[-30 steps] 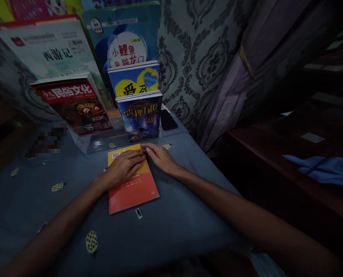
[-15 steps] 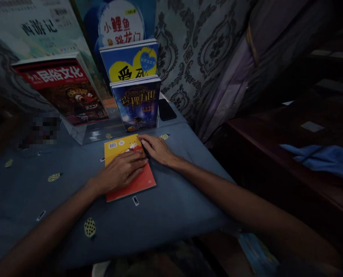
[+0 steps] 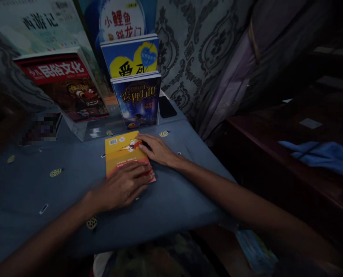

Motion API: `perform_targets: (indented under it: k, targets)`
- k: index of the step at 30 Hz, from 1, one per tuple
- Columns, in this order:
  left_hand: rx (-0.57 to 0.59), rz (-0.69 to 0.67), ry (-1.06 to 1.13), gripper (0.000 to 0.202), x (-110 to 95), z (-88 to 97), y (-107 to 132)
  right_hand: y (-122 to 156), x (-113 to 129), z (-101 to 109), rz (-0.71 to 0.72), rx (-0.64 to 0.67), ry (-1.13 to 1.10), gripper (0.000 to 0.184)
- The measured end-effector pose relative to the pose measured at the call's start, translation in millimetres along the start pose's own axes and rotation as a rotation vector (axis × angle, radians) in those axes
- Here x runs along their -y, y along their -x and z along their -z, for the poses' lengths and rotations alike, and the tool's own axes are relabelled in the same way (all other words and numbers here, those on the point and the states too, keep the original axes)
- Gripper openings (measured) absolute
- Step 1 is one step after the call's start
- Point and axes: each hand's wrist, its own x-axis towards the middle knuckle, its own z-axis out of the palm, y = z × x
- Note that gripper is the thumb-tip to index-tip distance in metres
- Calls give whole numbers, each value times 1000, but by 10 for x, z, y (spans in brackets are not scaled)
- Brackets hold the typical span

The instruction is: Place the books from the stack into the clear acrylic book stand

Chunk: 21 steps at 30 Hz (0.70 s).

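A thin yellow and red book (image 3: 121, 150) lies flat on the blue tablecloth (image 3: 171, 204), a barcode printed near its top left corner. My left hand (image 3: 127, 182) rests palm down across the book's lower part, fingers stretched out, hiding most of the red area. At the upper right edge, my right hand (image 3: 156, 150) lies with its fingers extended and their tips on the cover. Neither hand grips the book.
Behind the book, a clear stand holds a dark blue book (image 3: 138, 102), a blue and yellow book (image 3: 131, 57) and a red-topped book (image 3: 64, 86). A black phone (image 3: 167, 107) lies beside it. A blue cloth (image 3: 318, 157) rests on dark furniture at right.
My left hand has slid down the cover toward me, uncovering the picture and text in the middle of the book. My right hand stays at the upper right edge.
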Motion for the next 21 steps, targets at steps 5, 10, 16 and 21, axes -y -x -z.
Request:
perform_targets:
  k: [5, 10, 16, 21]
  targets:
    - [-6, 10, 62, 34, -10, 48, -13, 79, 28, -19, 23, 77, 35, 41]
    - [-154, 88, -24, 33, 511, 33, 134, 86, 16, -36, 5, 86, 70, 41]
    - [-315, 374, -117, 36, 1297, 29, 457, -59, 146, -47, 57, 114, 211, 37]
    - [-361, 382, -55, 38, 1385, -22, 537, -284, 325, -178, 131, 219, 234, 35]
